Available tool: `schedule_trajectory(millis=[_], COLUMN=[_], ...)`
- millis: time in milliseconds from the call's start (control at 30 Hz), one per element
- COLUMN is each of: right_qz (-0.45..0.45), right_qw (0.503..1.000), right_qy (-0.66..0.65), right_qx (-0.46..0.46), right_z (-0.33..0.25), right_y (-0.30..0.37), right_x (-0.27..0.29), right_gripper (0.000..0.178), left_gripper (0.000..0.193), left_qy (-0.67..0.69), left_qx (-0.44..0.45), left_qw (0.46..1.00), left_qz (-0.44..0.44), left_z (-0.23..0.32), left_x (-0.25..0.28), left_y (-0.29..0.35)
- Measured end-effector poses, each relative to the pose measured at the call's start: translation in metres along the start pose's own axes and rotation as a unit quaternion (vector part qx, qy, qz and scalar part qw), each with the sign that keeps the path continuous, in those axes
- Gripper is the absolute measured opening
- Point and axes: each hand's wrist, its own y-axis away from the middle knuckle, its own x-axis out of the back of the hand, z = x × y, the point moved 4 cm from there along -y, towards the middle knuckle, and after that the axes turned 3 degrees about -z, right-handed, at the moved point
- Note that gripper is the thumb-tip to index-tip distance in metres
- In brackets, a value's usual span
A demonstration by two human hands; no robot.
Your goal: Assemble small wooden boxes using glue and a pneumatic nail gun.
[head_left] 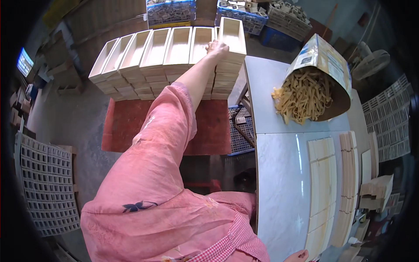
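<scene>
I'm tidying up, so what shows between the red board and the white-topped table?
Part of a blue crate, crossed by a dark frame; the head view shows it.

pale fan (371, 63), blue crates (171, 16)

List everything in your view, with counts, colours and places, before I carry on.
Open boxes: many, pale wood, stacked in a row at upper centre
Board: one, red, below the stacks
Table: one, whitish, right
Carton: one, white and blue outside, on its side on the table
Strips: many, tan, spilling from the carton
Wood rows: two, pale, table's right part
Crates: several, blue and grey, top and beside the table
Grid-like panels: at least two, pale grey, far left and right
Fan: one, greyish, upper right
Background clutter: uncountable, too small to name
Left hand: one, bare, at the raised right-hand box
Right hand: one, bare, partly visible, bottom edge
</scene>
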Motion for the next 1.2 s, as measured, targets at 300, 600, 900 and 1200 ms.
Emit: schedule_trajectory(millis=[300,600,900,1200], right_qz=[-0.12,-0.131,-0.385,-0.27], right_qw=[0.991,0.972,0.907,0.923], right_qy=[-0.011,0.168,0.168,0.232], right_qx=[-0.05,0.1,0.004,0.143], right_z=[-0.032,-0.058,-0.027,-0.008], right_y=[0.007,-0.051,-0.054,-0.043], right_x=[-0.036,-0.084,-0.074,-0.031], right_gripper=[0.028,0.049,0.054,0.027], left_gripper=[0.053,0.064,0.044,0.046], left_qy=[-0.195,-0.232,-0.021,-0.083], left_qx=[-0.042,-0.172,-0.511,-0.764], left_qw=[0.977,0.937,0.805,0.639], left_qz=[-0.068,0.197,0.301,-0.044], left_z=[0.051,-0.001,0.118,0.221], left_x=[-0.064,-0.008,-0.052,-0.252], left_y=[0.021,-0.004,0.161,0.353])
